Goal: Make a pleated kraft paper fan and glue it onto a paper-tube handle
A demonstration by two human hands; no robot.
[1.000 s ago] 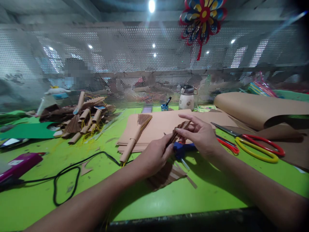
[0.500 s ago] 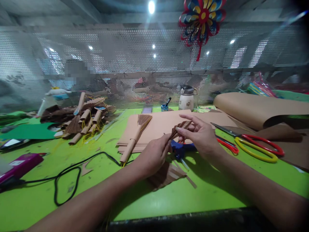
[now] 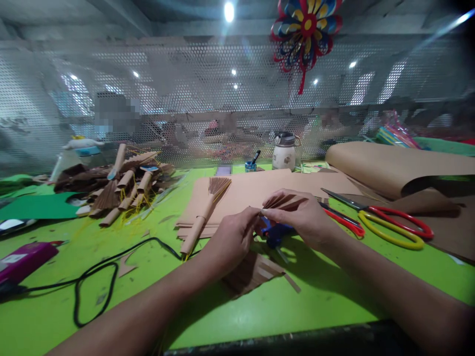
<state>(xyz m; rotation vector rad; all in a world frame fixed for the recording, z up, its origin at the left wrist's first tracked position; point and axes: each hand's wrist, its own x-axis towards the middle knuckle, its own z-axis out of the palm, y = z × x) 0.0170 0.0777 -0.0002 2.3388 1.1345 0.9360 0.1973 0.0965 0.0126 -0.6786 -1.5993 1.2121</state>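
Note:
Between my two hands is a small piece of pleated brown paper (image 3: 279,200), folded like a fan. My left hand (image 3: 235,235) is closed, pinching its narrow end. My right hand (image 3: 306,217) closes thumb and fingers round the pleats and covers part of them. Under the hands lies a blue glue gun (image 3: 275,236), partly hidden, its nozzle pointing toward me. Another pleated brown paper (image 3: 256,274) rests on the table below my left hand, with a thin paper strip (image 3: 292,283) beside it. Further left, a paper-tube handle with a pleated fan end (image 3: 202,217) lies across stacked brown sheets (image 3: 248,188).
Large scissors (image 3: 393,227) and a red-handled cutter (image 3: 345,221) lie right, before a brown paper roll (image 3: 401,165). A black cable (image 3: 111,264) loops left near a purple device (image 3: 27,262). Several tube-and-fan pieces (image 3: 128,190) are heaped behind. A bottle (image 3: 284,153) stands at the back.
My right fingers have come down from a raised, spread pose and closed over the pleated paper, which now shows less. The whole view has shifted slightly.

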